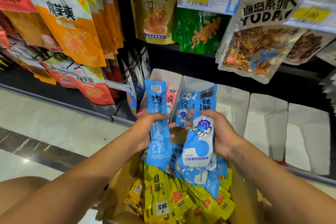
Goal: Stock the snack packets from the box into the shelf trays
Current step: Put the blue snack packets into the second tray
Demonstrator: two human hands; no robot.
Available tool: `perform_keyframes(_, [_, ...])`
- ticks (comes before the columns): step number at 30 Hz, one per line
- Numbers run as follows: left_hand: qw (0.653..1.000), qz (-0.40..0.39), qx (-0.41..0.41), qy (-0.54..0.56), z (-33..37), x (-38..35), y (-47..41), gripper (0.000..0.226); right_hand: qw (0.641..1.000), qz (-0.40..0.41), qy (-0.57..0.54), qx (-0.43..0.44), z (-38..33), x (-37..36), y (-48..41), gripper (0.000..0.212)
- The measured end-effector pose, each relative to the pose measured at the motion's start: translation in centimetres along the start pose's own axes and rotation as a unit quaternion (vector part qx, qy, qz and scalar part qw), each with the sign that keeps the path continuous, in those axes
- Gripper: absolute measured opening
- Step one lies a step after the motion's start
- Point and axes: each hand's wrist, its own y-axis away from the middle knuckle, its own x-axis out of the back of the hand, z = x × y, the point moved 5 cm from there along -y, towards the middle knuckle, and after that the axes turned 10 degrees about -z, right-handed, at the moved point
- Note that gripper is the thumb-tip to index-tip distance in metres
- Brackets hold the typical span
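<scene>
Snack packets: two long blue ones are lifted, one per hand. The left hand (pixel 145 132) has its fingers curled round the middle of the back-facing blue packet (pixel 157 112). The right hand (pixel 221 132) is curled round the edge of the front-facing blue packet (pixel 201 132). Both are upright above the box (pixel 120 187), at 6 o'clock from the hands, with more blue packets lying over yellow packets (pixel 181 202). The shelf trays (pixel 232 100) are at 12 o'clock; one holds standing blue packets.

Judgement: light, soft, glossy film, probably slippery. Grip mid-body across the width, not by the thin top seal.
</scene>
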Motion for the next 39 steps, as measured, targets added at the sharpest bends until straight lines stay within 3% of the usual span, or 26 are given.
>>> perform_keyframes(2, [0.999,0.009,0.023,0.035,-0.1,0.0,0.3,0.033,1.0,0.02,0.02,-0.007,-0.1,0.2,0.0,0.035])
perform_keyframes(6, [0.997,0.03,0.042,0.065,0.1,1.2,-0.1,0.073,0.997,0.036,0.055,0.039,-0.2,0.3,-0.1,0.029])
perform_keyframes(9, [0.995,0.038,0.062,0.068,0.1,1.7,-0.3,0.081,0.996,0.032,0.068,0.055,-0.2,0.3,-0.2,0.028])
perform_keyframes(12, [0.997,0.025,0.065,0.026,0.3,1.0,-0.2,0.057,0.994,0.028,0.086,0.06,-0.1,0.4,-0.2,0.027])
perform_keyframes(14, [0.995,0.049,0.058,-0.064,0.4,1.4,-0.4,0.038,0.993,0.024,0.093,0.063,-0.2,0.4,-0.1,0.025])
perform_keyframes(18, [0.981,0.082,0.017,-0.176,0.9,1.5,-0.4,0.07,0.994,0.006,0.087,0.06,-0.2,0.2,0.3,0.024])
perform_keyframes(22, [0.969,0.104,-0.047,-0.218,2.0,0.8,-0.1,0.019,0.997,-0.02,0.065,0.032,0.3,0.3,0.3,0.027])
perform_keyframes(27, [0.959,0.087,-0.036,-0.269,3.2,-0.5,0.2,0.028,0.997,-0.005,0.067,0.025,-0.7,0.7,-0.3,0.038])
perform_keyframes(39, [0.945,0.02,-0.088,-0.315,9.5,-1.2,-2.3,0.036,0.996,0.057,0.066,0.035,-2.0,2.2,-3.7,0.029])
